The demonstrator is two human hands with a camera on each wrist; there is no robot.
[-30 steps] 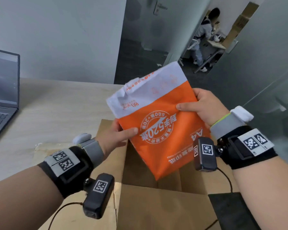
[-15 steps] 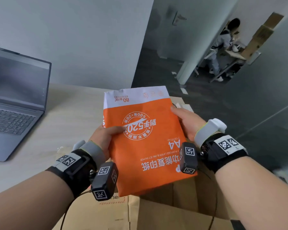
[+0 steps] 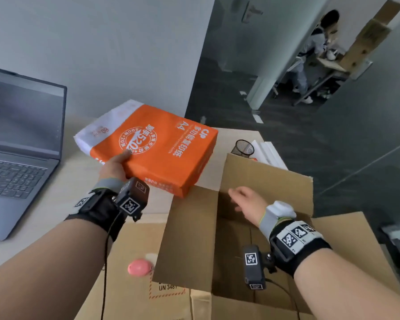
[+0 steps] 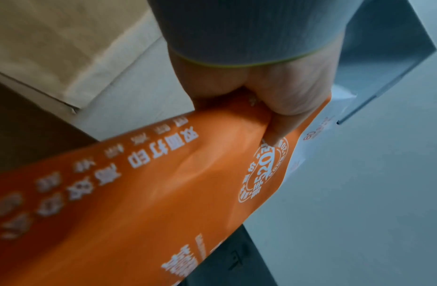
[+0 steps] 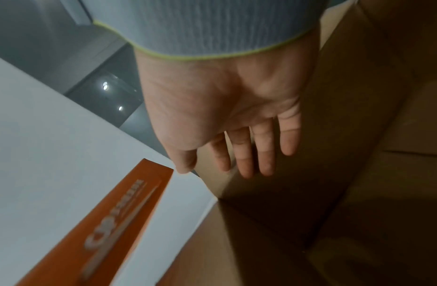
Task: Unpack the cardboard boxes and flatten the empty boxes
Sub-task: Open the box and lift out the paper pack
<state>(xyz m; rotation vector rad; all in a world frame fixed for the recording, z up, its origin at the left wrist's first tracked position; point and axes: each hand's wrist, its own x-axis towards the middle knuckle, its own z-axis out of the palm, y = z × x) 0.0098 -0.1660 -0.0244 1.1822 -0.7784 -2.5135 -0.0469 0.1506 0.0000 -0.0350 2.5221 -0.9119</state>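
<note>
My left hand [image 3: 116, 165] grips an orange and white ream of A4 paper [image 3: 157, 146] by its near edge and holds it flat above the table, left of the box. The thumb lies across the ream's top in the left wrist view, where the ream [image 4: 138, 193] fills the lower half below the left hand [image 4: 268, 108]. The open cardboard box [image 3: 187, 239] stands in front of me with its flaps up. My right hand [image 3: 247, 202] hovers over the box opening, holding nothing. Its fingers [image 5: 261, 154] are straight inside the box in the right wrist view.
An open grey laptop [image 3: 19, 146] sits on the table at the left. A black mesh pen cup [image 3: 243, 147] and white sheets stand behind the box. A pink blob [image 3: 139, 267] lies on a flattened carton under the box. A person sits at a far desk [image 3: 319, 49].
The right hand let go of the ream and dropped over the box opening. The left hand alone swung the ream from upright to flat and carried it left toward the table.
</note>
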